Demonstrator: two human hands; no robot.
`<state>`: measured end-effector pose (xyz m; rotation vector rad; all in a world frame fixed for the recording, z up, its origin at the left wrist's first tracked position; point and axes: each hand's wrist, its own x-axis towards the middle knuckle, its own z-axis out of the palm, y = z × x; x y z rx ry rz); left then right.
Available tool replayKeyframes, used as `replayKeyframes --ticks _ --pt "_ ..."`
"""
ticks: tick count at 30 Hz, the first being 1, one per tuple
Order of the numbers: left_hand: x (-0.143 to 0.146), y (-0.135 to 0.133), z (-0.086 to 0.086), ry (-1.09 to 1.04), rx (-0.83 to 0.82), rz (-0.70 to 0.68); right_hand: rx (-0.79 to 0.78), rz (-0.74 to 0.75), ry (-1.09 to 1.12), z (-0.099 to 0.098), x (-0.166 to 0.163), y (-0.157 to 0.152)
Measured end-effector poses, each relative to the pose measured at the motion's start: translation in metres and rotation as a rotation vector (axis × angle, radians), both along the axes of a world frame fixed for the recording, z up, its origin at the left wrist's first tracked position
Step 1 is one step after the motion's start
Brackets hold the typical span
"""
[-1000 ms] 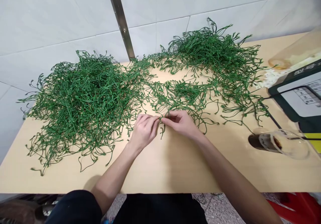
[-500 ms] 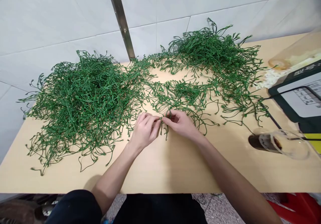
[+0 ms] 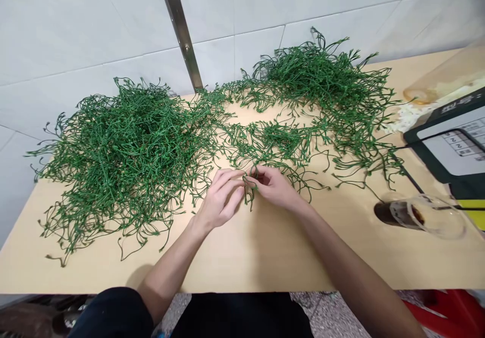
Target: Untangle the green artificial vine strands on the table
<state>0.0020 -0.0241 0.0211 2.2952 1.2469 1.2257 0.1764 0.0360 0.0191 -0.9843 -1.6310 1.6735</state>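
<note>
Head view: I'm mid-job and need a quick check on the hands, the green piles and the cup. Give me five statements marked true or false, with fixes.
1. The right hand holds a green stem in its fingers. True.
2. The left hand is closed in a fist. False: its thumb and fingers are parted beside the stem.
3. The left pile reaches nearer the table's front edge than the right pile. True.
4. The cup is on the person's left. False: the cup with dark liquid is on the right.
5. The metal strip comes down behind the table, between the two piles. True.
</note>
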Motion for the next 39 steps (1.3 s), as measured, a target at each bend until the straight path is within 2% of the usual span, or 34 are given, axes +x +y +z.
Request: replayKeyframes --ticks 8,12,23,33,39 --pt "0.0008 0.0007 -0.0024 0.042 0.001 0.056 0.030 0.017 -0.050 0.0050 -0.0003 -0.0019" --pt "-0.0001 0.0028 -0.0039 0.091 0.054 0.099 0.048 0.016 -0.073 0.0046 -0.0009 -0.0027" --pt "-0.0026 0.0030 -0.0087 0.389 0.113 0.263 0.069 0.007 -0.109 0.0032 -0.0013 -0.0039" --pt "-0.0026 0.0032 -0.0081 0.385 0.144 0.292 0.088 0.007 -0.112 0.0008 -0.0011 -0.0045" --pt "-0.0015 0.0039 -0.0090 0.380 0.092 0.282 0.061 0.014 -0.124 -0.0009 -0.0007 -0.0041"
